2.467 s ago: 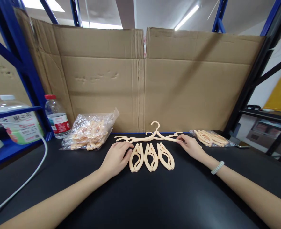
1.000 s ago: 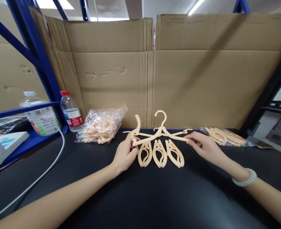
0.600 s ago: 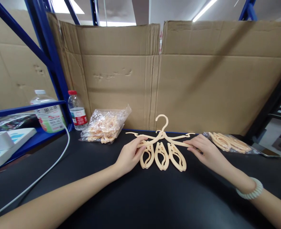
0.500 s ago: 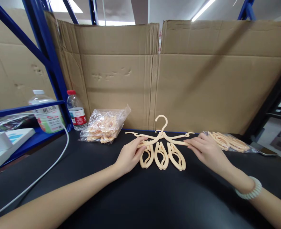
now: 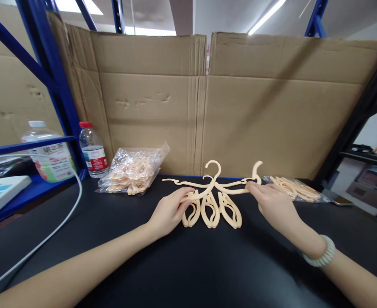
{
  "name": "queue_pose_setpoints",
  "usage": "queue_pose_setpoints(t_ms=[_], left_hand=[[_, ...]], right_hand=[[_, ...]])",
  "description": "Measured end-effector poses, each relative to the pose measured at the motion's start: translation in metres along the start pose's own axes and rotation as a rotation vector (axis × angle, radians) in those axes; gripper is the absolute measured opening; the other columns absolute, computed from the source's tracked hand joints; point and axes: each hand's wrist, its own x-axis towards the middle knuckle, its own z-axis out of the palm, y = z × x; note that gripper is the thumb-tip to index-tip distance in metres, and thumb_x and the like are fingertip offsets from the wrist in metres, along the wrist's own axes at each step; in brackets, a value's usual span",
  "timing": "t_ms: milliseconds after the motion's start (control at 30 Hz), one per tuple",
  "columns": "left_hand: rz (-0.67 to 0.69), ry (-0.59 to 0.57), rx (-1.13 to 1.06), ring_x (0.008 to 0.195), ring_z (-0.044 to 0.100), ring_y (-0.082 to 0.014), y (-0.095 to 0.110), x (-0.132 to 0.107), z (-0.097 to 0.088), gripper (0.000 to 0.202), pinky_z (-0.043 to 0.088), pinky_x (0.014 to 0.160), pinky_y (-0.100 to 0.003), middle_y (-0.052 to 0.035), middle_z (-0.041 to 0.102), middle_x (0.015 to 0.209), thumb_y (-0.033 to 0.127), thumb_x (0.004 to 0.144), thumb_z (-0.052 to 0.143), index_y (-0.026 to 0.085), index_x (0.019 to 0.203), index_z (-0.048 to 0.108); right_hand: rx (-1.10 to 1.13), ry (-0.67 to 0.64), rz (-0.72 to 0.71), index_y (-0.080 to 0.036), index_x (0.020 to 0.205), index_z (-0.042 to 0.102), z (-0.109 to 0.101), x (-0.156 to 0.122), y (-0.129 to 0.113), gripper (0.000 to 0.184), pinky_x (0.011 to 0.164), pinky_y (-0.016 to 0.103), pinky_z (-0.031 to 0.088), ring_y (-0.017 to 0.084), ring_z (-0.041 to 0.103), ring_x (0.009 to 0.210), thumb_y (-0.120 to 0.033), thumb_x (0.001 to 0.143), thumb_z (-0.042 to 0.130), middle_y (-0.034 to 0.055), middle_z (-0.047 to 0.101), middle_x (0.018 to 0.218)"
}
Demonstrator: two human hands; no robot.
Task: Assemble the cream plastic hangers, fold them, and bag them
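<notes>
Front hanger (image 5: 207, 191): long axis left-right, hook (image 5: 219, 169) toward cardboard (image 5: 272, 115).

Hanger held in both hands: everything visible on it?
The held hanger looks like smooth, pale beige plastic: a curved hook on top, two arms spread from the centre. The left hand pinches one arm's end; the right hand holds the other, where a curved piece, apparently its end, sticks up. Its left arm overlaps a folded hanger in view.
</notes>
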Motion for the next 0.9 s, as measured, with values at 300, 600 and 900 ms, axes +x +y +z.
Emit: queue_pose_setpoints(t_ms=[300,600,900], left_hand=[[-0.032,0.006,-0.025,0.093,0.066,-0.0196,-0.001,0.001,-0.001,0.026,0.050,0.082,-0.031,-0.0050,0.068,0.106,0.031,0.096,0.041,0.022,0.117,0.053],[-0.041,0.014,-0.034,0.094,0.065,-0.0210,0.001,0.002,-0.002,0.026,0.051,0.083,-0.033,-0.0062,0.068,0.105,0.031,0.096,0.041,0.021,0.116,0.054],[-0.028,-0.002,-0.034,0.093,0.066,-0.0202,0.002,0.001,-0.002,0.025,0.051,0.083,-0.031,-0.0059,0.069,0.106,0.028,0.095,0.041,0.022,0.116,0.055]], right_hand=[[0.413,0.108,0.099,-0.016,0.108,0.064,0.005,-0.001,-0.004,0.031,0.071,0.034,0.055,0.021,0.063,0.084,-0.005,0.092,0.040,0.0123,0.061,0.107],[0.495,0.078,0.024,-0.020,0.120,0.061,0.006,-0.003,-0.003,0.044,0.078,0.038,0.055,0.023,0.063,0.095,-0.002,0.090,0.035,0.0121,0.060,0.114],[0.696,0.281,0.179,-0.024,0.105,0.071,-0.006,0.007,-0.001,0.034,0.070,0.039,0.051,0.010,0.051,0.063,-0.009,0.094,0.043,0.0127,0.039,0.131]])
